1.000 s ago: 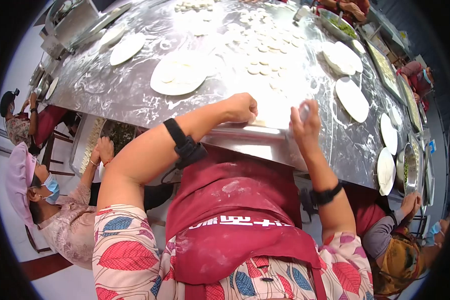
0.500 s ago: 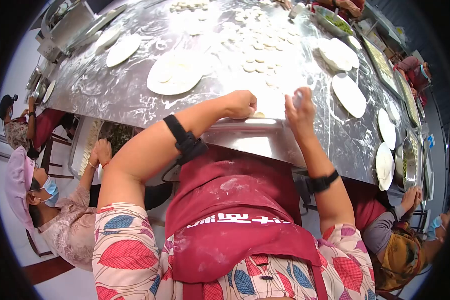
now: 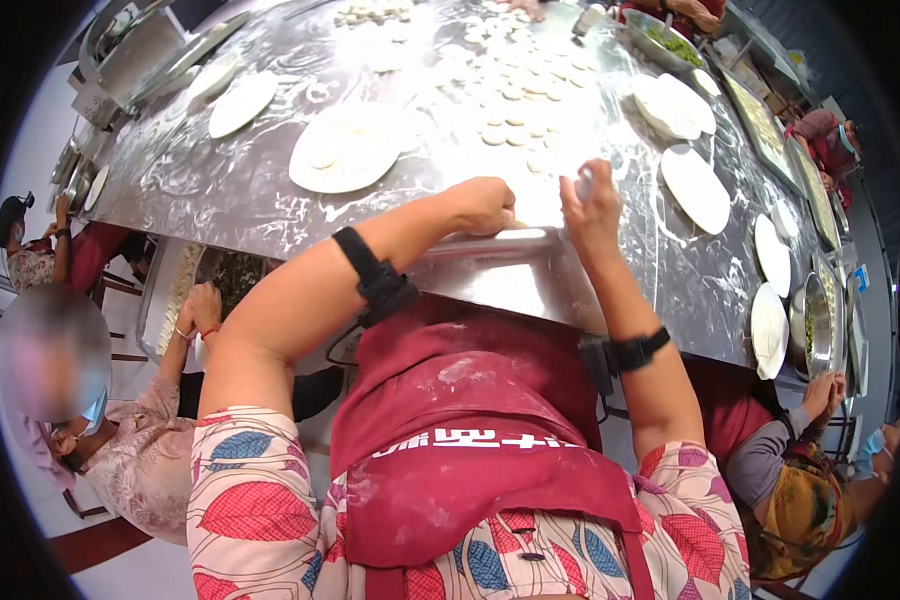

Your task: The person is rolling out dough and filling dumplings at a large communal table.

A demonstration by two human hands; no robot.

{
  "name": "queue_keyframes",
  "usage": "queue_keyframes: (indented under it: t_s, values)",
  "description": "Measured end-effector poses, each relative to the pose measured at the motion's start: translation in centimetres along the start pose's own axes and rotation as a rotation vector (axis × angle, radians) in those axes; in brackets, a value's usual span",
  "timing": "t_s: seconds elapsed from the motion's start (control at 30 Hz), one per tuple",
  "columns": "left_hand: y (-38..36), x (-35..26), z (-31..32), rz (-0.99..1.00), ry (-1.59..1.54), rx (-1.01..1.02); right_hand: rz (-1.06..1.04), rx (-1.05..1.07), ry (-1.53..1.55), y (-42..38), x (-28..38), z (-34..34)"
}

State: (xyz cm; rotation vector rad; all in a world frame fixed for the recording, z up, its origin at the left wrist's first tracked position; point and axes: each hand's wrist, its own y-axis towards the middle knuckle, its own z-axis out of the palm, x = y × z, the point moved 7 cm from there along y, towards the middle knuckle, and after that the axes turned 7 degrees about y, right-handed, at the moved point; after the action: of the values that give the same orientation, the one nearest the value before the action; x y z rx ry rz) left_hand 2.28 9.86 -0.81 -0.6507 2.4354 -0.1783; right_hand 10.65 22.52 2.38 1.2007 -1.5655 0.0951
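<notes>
My left hand [image 3: 485, 206] is closed at the table's near edge, knuckles up. A small piece of pale dough [image 3: 516, 226] shows by its fingertips, mostly lost in glare. My right hand [image 3: 592, 208] is raised a little to the right, its fingers curled round something greyish that I cannot make out. Between my forearms, a shiny metal tray or sheet [image 3: 510, 275] juts over the table edge. Beyond my hands lie several flat dough discs [image 3: 515, 133] on the floured table. A white oval plate [image 3: 345, 170] with dough wrappers on it is left of them.
The metal table [image 3: 200, 190] is dusted with flour. Empty-looking white plates [image 3: 695, 190] stand on the right, with a bowl of green filling [image 3: 670, 45] farther back. Co-workers sit on both sides; one's hands [image 3: 205, 305] are over a filling tray [image 3: 235, 280] at left.
My right hand has moved slightly up and left, and its fingers have turned. My left hand stays nearly in place. Another person's hand has come into view at the table's far side.
</notes>
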Motion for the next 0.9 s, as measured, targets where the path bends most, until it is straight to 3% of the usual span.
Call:
queue_keyframes:
  t_s: [0.07,0.2,0.23,0.33,0.37,0.47,0.5,0.53,0.63,0.7,0.83,0.9]
  values:
    - [1.7,0.9,0.7,0.015,0.061,-0.087,-0.053,-0.001,-0.022,-0.2,0.7,-0.2]
    - [0.5,0.5,0.8,0.061,0.088,-0.057,-0.047,0.042,0.002,-4.6,0.8,-2.7]
    - [0.0,1.1,0.7,-0.009,-0.008,-0.058,0.019,0.066,0.059,-6.3,1.4,-3.2]
    - [-1.3,2.1,1.7,-0.082,-0.361,0.11,-0.051,0.039,0.105,-6.3,2.2,-3.2]
    - [-1.3,1.4,1.1,0.015,-0.162,0.059,-0.014,0.052,0.084,-4.7,1.2,-2.5]
    - [0.4,1.1,0.3,0.026,0.018,-0.069,-0.106,-0.001,-0.039,-0.7,0.4,-0.3]
    - [0.8,1.1,0.2,-0.01,0.025,-0.079,-0.135,-0.002,-0.071,0.3,0.4,0.4]
    - [1.0,0.9,0.3,0.003,0.027,-0.076,-0.023,0.01,-0.02,0.7,-0.3,0.7]
    - [0.7,0.1,0.8,0.033,0.074,-0.044,-0.167,0.005,-0.069,-2.7,1.9,-2.0]
    - [0.3,0.8,0.8,0.024,0.015,-0.055,0.124,0.075,0.112,-6.3,1.8,-3.2]
    - [-0.8,1.0,1.0,0.029,-0.052,-0.019,0.058,0.033,0.135,-6.0,1.5,-2.8]
    - [-0.4,0.7,0.8,0.023,-0.047,-0.037,-0.048,0.009,0.047,-1.8,0.1,-1.0]
